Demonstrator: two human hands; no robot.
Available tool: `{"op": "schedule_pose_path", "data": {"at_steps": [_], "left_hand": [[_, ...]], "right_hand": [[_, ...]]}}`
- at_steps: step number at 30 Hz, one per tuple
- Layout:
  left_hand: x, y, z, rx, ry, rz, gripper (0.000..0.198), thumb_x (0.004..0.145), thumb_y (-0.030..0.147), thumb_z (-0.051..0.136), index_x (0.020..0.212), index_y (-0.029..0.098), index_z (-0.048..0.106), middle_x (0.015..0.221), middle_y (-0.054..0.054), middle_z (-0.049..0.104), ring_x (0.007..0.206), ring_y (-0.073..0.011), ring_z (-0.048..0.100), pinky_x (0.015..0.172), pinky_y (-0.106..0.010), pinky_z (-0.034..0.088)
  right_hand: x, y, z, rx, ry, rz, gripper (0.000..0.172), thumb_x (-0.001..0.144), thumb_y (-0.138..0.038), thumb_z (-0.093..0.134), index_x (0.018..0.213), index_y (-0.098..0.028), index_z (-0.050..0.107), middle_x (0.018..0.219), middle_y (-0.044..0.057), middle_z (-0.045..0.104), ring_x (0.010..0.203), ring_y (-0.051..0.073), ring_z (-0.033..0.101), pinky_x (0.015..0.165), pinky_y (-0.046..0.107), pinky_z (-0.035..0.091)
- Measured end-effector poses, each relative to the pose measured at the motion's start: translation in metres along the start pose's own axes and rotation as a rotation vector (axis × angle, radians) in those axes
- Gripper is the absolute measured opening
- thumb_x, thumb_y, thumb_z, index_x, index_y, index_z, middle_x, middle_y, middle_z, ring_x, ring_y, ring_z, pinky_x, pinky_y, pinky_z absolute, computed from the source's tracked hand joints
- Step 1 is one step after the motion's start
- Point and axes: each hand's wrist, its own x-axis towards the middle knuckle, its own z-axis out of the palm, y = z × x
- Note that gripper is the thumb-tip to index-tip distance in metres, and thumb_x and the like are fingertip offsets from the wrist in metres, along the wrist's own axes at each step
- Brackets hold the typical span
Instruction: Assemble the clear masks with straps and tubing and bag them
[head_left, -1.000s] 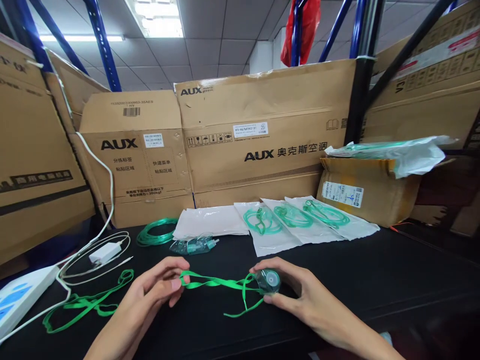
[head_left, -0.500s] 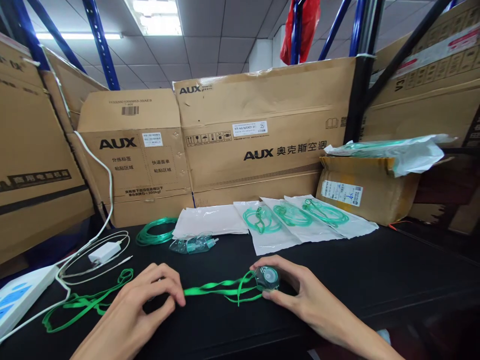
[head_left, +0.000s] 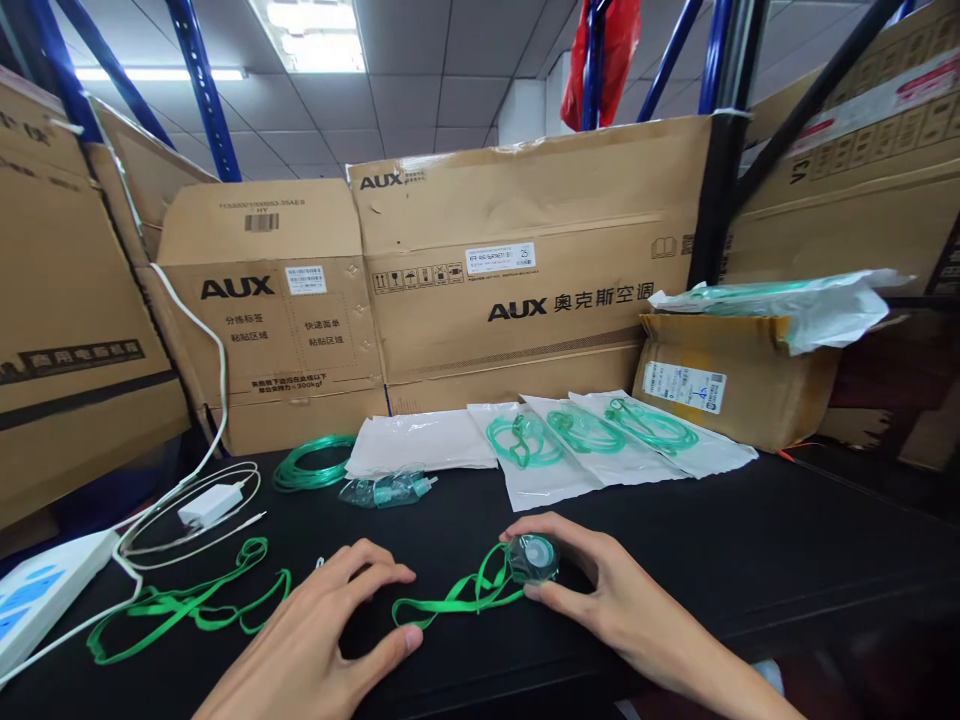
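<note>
Between the thumb and fingers of my right hand (head_left: 592, 570) is a small clear green oxygen mask (head_left: 534, 558) with a pale round disc facing me. Its green elastic strap (head_left: 457, 605) lies in a loose loop on the black surface, stretching toward the left. My left hand (head_left: 330, 620) is open beside the strap's loop end, thumb and forefinger apart and holding nothing. Left of that hand lies another green elastic strap (head_left: 187, 605), partly hidden behind it. Farther back rest a clear mask with a green connector (head_left: 390, 488) and a coil of green tubing (head_left: 311, 465).
White packets (head_left: 525, 480) with coiled green tubing lie at the back, beside a white sheet-like stack (head_left: 420, 440). A cardboard box (head_left: 720, 390) stands back right. At left are a power strip (head_left: 52, 590), a white adapter (head_left: 210, 505) and cables. Large cartons (head_left: 525, 230) wall the back.
My left hand has let go of the strap's end and opened, moving a little right and down. The stretched strap has slackened into a loop. My right hand keeps its place on the mask.
</note>
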Motion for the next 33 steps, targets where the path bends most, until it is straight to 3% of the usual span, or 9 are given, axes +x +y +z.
{"op": "schedule_pose_path", "data": {"at_steps": [7, 9, 12, 15, 17, 20, 25, 29, 33], "left_hand": [[0.008, -0.003, 0.005, -0.064, -0.046, -0.029, 0.010, 0.093, 0.025, 0.064, 0.084, 0.027, 0.067, 0.090, 0.002, 0.072, 0.077, -0.0190, 0.068, 0.069, -0.025, 0.051], [0.008, -0.005, 0.006, -0.069, -0.032, -0.057, 0.005, 0.094, 0.028, 0.066, 0.094, 0.029, 0.070, 0.089, 0.002, 0.072, 0.074, -0.0189, 0.067, 0.068, -0.026, 0.050], [0.007, -0.007, 0.010, -0.060, 0.016, -0.102, 0.025, 0.099, 0.041, 0.064, 0.122, 0.035, 0.070, 0.101, 0.001, 0.070, 0.073, -0.0184, 0.067, 0.068, -0.027, 0.051], [0.009, -0.010, 0.014, -0.029, 0.043, -0.067, 0.033, 0.103, 0.043, 0.059, 0.135, 0.039, 0.066, 0.121, -0.002, 0.065, 0.088, -0.0201, 0.072, 0.085, -0.032, 0.056], [0.011, -0.011, 0.016, -0.007, 0.026, -0.028, 0.028, 0.102, 0.039, 0.057, 0.128, 0.038, 0.069, 0.125, -0.003, 0.063, 0.095, -0.0216, 0.073, 0.092, -0.036, 0.055], [0.014, -0.008, 0.015, 0.003, -0.038, -0.039, 0.017, 0.102, 0.034, 0.054, 0.103, 0.030, 0.071, 0.117, -0.003, 0.065, 0.084, -0.0197, 0.070, 0.081, -0.033, 0.054], [0.017, -0.005, 0.009, -0.017, -0.055, -0.139, 0.014, 0.098, 0.032, 0.057, 0.091, 0.026, 0.067, 0.080, 0.002, 0.066, 0.072, -0.0193, 0.062, 0.068, -0.027, 0.045], [0.017, -0.019, 0.008, -0.048, 0.017, -0.126, 0.020, 0.096, 0.032, 0.055, 0.105, 0.027, 0.073, 0.080, 0.001, 0.066, 0.066, -0.0177, 0.060, 0.062, -0.025, 0.043], [0.015, -0.026, 0.006, -0.066, 0.216, -0.138, 0.027, 0.101, 0.042, 0.053, 0.106, 0.028, 0.076, 0.090, -0.001, 0.068, 0.068, -0.0174, 0.062, 0.063, -0.026, 0.047]], "right_hand": [[0.000, 0.004, 0.000, 0.003, 0.003, -0.005, 0.032, 0.086, -0.020, 0.078, 0.117, -0.030, 0.076, 0.120, 0.000, 0.078, 0.115, 0.027, 0.070, 0.102, 0.035, 0.052], [0.000, 0.003, 0.000, 0.011, -0.002, -0.003, 0.033, 0.087, -0.019, 0.077, 0.117, -0.030, 0.076, 0.120, -0.001, 0.077, 0.116, 0.026, 0.070, 0.102, 0.034, 0.051], [0.001, 0.000, -0.001, 0.020, -0.012, -0.003, 0.031, 0.087, -0.020, 0.078, 0.117, -0.031, 0.075, 0.120, -0.001, 0.077, 0.117, 0.026, 0.070, 0.104, 0.035, 0.050], [0.001, -0.002, -0.001, 0.018, -0.018, -0.008, 0.030, 0.088, -0.021, 0.078, 0.116, -0.031, 0.076, 0.121, -0.001, 0.077, 0.119, 0.027, 0.069, 0.105, 0.035, 0.049], [0.002, -0.002, -0.001, 0.016, -0.022, -0.006, 0.030, 0.088, -0.021, 0.078, 0.116, -0.031, 0.075, 0.121, -0.001, 0.077, 0.119, 0.027, 0.068, 0.104, 0.035, 0.049], [0.002, -0.003, 0.000, 0.015, -0.030, 0.001, 0.030, 0.088, -0.021, 0.077, 0.116, -0.031, 0.075, 0.120, -0.001, 0.077, 0.119, 0.026, 0.068, 0.104, 0.034, 0.048], [0.001, 0.001, -0.001, 0.009, -0.043, 0.003, 0.032, 0.089, -0.019, 0.076, 0.118, -0.032, 0.073, 0.122, -0.003, 0.076, 0.119, 0.024, 0.067, 0.104, 0.032, 0.047], [0.001, 0.003, -0.001, 0.001, -0.048, 0.012, 0.034, 0.089, -0.018, 0.076, 0.119, -0.032, 0.073, 0.123, -0.003, 0.075, 0.120, 0.023, 0.067, 0.102, 0.031, 0.047], [0.001, 0.002, -0.002, 0.002, -0.053, 0.012, 0.032, 0.089, -0.021, 0.077, 0.118, -0.031, 0.073, 0.122, -0.003, 0.075, 0.119, 0.023, 0.067, 0.102, 0.031, 0.047]]}}
